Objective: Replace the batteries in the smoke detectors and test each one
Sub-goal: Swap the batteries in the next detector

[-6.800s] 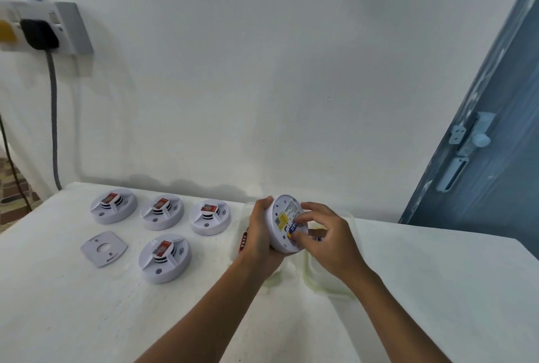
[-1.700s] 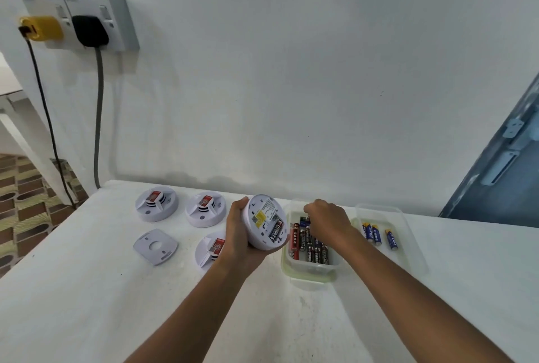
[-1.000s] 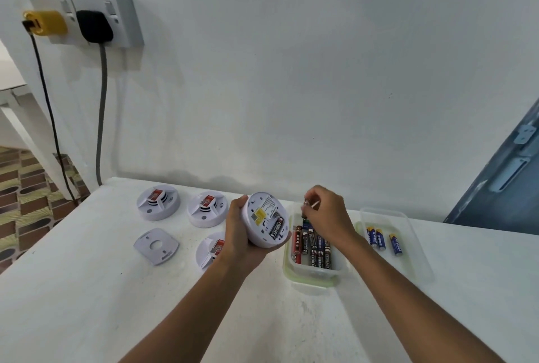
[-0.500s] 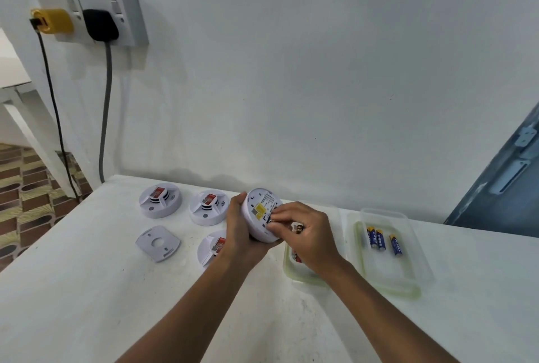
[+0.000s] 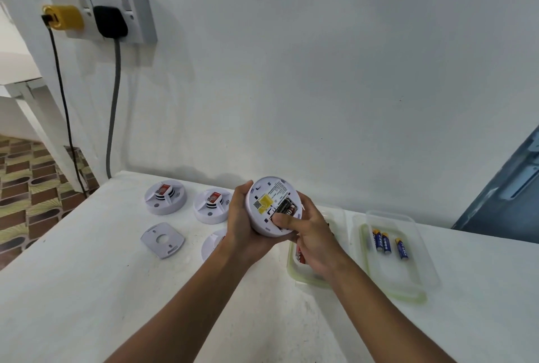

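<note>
Smoke detector held up at centre frame, its open back turned toward me.

From my remote seat I saw the left hand curled round the left rim of the round white smoke detector, which stood on edge above the counter, its flat back facing the camera and tipped slightly to the upper left. The right hand wrapped the lower right rim, its thumb pressed on the batteries in the compartment, whose long axis ran from lower left to upper right. Two more detectors sat left of centre by the wall, a third partly hidden beneath the left hand, and a mounting plate lay flat nearby. At the right, a clear tray held three blue batteries.
</note>
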A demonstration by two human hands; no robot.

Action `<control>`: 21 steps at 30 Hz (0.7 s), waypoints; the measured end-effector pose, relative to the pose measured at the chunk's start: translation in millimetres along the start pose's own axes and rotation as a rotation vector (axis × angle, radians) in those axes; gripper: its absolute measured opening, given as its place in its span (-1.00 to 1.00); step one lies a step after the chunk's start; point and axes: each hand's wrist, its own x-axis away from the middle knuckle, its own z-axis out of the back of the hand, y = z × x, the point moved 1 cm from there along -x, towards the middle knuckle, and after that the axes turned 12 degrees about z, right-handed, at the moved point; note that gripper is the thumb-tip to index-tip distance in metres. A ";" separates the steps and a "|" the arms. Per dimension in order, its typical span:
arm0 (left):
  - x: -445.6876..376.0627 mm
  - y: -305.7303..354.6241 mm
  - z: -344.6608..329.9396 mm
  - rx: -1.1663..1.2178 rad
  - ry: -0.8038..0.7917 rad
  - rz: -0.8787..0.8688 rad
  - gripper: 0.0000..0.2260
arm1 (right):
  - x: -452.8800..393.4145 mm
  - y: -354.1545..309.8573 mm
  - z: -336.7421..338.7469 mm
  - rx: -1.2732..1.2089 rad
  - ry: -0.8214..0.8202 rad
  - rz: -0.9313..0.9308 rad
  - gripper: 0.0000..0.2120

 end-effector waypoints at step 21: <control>36.6 39.0 -9.9 -0.368 -0.068 0.149 -0.54 | 13.0 -53.4 -21.5 0.276 -0.188 0.258 -0.55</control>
